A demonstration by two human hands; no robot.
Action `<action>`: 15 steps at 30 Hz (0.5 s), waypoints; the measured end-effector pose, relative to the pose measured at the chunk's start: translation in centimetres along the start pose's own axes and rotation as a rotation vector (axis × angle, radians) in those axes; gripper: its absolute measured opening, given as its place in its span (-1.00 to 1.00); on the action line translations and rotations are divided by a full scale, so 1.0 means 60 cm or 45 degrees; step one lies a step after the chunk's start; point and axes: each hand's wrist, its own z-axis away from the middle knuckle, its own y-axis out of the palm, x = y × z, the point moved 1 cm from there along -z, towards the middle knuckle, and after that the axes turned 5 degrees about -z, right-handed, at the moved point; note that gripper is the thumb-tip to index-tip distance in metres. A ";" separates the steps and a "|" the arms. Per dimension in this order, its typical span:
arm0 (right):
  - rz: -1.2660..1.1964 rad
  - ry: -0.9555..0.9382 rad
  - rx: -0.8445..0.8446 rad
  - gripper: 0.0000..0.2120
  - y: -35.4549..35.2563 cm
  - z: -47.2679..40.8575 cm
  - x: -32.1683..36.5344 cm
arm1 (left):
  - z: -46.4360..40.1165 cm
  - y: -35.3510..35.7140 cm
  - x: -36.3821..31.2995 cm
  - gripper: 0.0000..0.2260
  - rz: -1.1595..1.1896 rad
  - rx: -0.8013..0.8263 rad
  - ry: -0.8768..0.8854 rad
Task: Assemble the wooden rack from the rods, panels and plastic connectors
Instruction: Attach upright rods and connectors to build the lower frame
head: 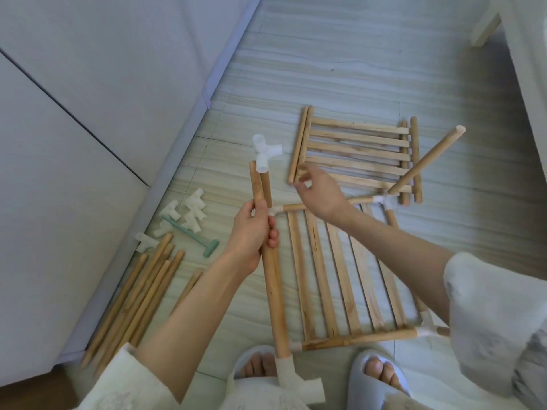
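Floor (340, 69) of pale striped tile, rack parts spread along a grey cabinet (88, 99) at its left edge.

The left hand (251, 235) grips two upright rods (260, 190) together; one carries a white connector (265, 153) on top, and the longer one runs down to another connector near the slippers (379, 377) at the floor's near edge. The right hand (319, 190) hovers just right of those rods, fingers loosely curled with thumb and forefinger close, seemingly pinching nothing, though the view is too poor to be sure. Under it lies a slatted panel (340, 267) framed by rods and corner connectors, one rod (426, 161) rising from its far right corner. A second panel (355, 152) lies beyond. By the cabinet lie spare rods (136, 294), loose connectors (189, 214) and a green tool (192, 236).
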 end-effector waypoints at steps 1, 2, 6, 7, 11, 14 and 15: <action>-0.065 -0.063 -0.030 -0.53 -0.008 -0.020 0.016 | 0.002 -0.002 0.001 -0.86 0.002 -0.002 -0.009; -0.113 -0.126 -0.024 -0.50 -0.013 -0.037 0.030 | 0.004 -0.003 0.002 -0.87 0.004 -0.001 -0.015; 0.003 -0.312 0.163 -0.53 -0.011 -0.079 0.077 | 0.010 -0.009 -0.002 -0.89 0.007 0.027 -0.020; 0.048 -0.314 0.229 -0.57 -0.007 -0.086 0.083 | 0.010 -0.010 -0.003 -0.89 0.000 0.035 -0.019; 0.093 -0.279 0.239 -0.70 0.008 -0.110 0.092 | 0.014 -0.009 0.000 -0.87 -0.021 0.042 -0.010; 0.086 -0.288 0.154 -0.67 0.011 -0.127 0.094 | 0.016 -0.009 0.003 -0.85 -0.029 0.040 0.005; 0.087 -0.272 0.146 -0.66 0.010 -0.131 0.095 | 0.017 -0.010 0.004 -0.85 -0.032 0.038 0.008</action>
